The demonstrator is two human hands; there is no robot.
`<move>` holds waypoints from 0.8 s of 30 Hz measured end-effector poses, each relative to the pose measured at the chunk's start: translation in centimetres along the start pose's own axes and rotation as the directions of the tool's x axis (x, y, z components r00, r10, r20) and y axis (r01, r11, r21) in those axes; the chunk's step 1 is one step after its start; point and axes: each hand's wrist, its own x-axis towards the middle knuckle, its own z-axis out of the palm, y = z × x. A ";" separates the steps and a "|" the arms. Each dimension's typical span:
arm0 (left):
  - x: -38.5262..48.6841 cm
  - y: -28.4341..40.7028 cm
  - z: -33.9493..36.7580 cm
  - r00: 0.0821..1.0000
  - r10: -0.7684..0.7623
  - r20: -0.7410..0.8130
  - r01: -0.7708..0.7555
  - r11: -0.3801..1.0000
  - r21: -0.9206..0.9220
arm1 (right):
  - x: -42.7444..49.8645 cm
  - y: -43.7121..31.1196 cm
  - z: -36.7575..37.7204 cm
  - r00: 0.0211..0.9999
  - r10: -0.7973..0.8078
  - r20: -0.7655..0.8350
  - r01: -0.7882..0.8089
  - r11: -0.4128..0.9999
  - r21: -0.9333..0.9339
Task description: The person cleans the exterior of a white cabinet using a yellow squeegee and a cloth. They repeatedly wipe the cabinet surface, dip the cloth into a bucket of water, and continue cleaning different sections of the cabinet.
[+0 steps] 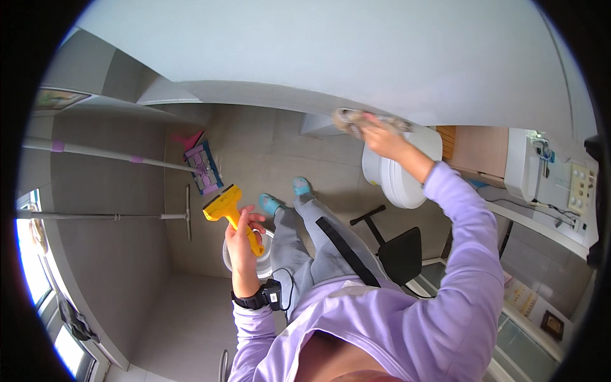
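Observation:
My left hand (243, 235) grips the handle of a yellow scraper (226, 205), its wide head tilted up and to the left. A black device is strapped to that wrist. In my outstretched right hand (384, 141) is a crumpled beige-grey cloth (351, 120), slightly blurred. The cloth lies at the lower edge of a large white panel (343, 52); whether it presses on the surface I cannot tell. Below and behind the right hand stands a white rounded container (394, 176). A pale bucket (265, 261) sits on the floor, partly hidden by my left hand and leg.
A flat mop (204, 168) and a long-handled squeegee (188, 213) lean at the left, beside a pink tool (190, 140). A black seat-like object (402, 255) stands right of my legs. At the right is a counter with cables (539, 204). Windows (36, 267) edge the left.

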 end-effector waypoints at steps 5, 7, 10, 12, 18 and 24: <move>-0.2 0.1 -0.1 1.000 0.015 0.011 -0.016 0.999 0.033 | -6.7 4.2 -7.7 0.947 0.241 -0.211 -0.251 0.968 -0.021; 0.2 -0.2 0.0 1.000 0.010 -0.010 -0.010 0.999 0.037 | -6.5 3.6 -6.3 0.869 0.450 -0.206 -0.410 0.888 0.210; 1.3 -0.9 -0.2 0.999 -0.012 -0.049 0.014 0.999 0.040 | -4.2 0.4 1.2 0.902 0.283 -0.326 -0.315 0.948 -0.047; 2.3 -1.9 -0.2 1.000 -0.015 -0.020 0.016 0.999 0.039 | -3.4 -2.6 7.7 0.917 0.289 -0.275 -0.295 0.955 0.021; 4.9 -6.1 -1.5 0.990 -0.112 -0.084 0.117 0.991 0.060 | -3.8 -10.5 23.9 0.979 0.188 -0.072 -0.176 0.973 0.150; 5.1 -8.6 -3.0 0.990 -0.106 -0.089 0.107 0.994 0.012 | 1.2 -15.2 27.1 0.960 0.251 0.121 -0.278 0.828 0.486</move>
